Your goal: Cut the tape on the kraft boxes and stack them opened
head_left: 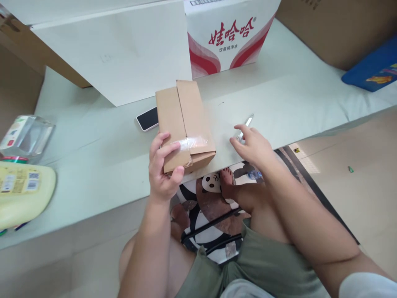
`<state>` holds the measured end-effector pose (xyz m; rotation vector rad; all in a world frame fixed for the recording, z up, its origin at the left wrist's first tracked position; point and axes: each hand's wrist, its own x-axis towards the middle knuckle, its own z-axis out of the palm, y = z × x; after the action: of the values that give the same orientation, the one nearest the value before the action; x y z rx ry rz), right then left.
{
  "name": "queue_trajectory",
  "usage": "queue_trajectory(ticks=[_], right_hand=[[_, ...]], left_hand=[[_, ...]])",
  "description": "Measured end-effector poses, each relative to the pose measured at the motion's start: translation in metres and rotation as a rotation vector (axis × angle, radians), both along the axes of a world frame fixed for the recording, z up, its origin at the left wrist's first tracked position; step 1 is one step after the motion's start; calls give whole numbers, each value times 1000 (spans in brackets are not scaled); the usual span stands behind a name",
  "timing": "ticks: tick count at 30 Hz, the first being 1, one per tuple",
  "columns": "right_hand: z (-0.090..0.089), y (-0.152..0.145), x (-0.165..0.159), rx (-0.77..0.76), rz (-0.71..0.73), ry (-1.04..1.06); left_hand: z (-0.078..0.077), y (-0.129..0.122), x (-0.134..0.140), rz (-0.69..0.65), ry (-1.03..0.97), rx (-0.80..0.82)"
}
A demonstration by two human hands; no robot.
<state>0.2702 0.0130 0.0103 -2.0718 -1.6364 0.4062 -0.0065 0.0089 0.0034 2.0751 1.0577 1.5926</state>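
A small brown cardboard box (pixel 194 111), with clear tape across its near end, sits tilted at the table's front edge. My left hand (pixel 163 165) grips its near left corner, fingers on the top and thumb at the front side. The box partly covers a phone (pixel 147 119) with a dark screen. Right of the box lies a slim, pale, pointed tool (pixel 248 121), a pen or a craft knife; I cannot tell which. My right hand (pixel 252 145) is over its near end, thumb and forefinger apart. Whether they touch the tool is unclear.
A white carton (pixel 108 54) and a red-and-white water carton (pixel 232 37) stand behind. At left are a clear bottle (pixel 34 132) and a yellow bottle (pixel 27 194). A blue container (pixel 372 68) stands at far right. My legs are below the table edge.
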Motion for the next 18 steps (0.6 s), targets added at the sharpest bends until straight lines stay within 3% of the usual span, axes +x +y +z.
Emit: queue_trajectory(ticks=[4, 7, 10, 13, 16, 18], right_hand=[[-4, 4, 16, -276, 35, -132], [1, 6, 13, -243, 34, -90], [8, 2, 3, -34, 17, -3], [17, -11, -10, 297, 59, 96], [31, -31, -24, 684, 163, 146], [40, -46, -32, 851, 293, 145]], left_hand=[[-4, 0, -1, -5, 30, 50], [-5, -1, 0, -1, 41, 55], [-4, -4, 2, 9, 40, 60], [-3, -7, 4, 16, 61, 69], [-2, -10, 7, 32, 86, 64], [-1, -11, 8, 49, 104, 66]])
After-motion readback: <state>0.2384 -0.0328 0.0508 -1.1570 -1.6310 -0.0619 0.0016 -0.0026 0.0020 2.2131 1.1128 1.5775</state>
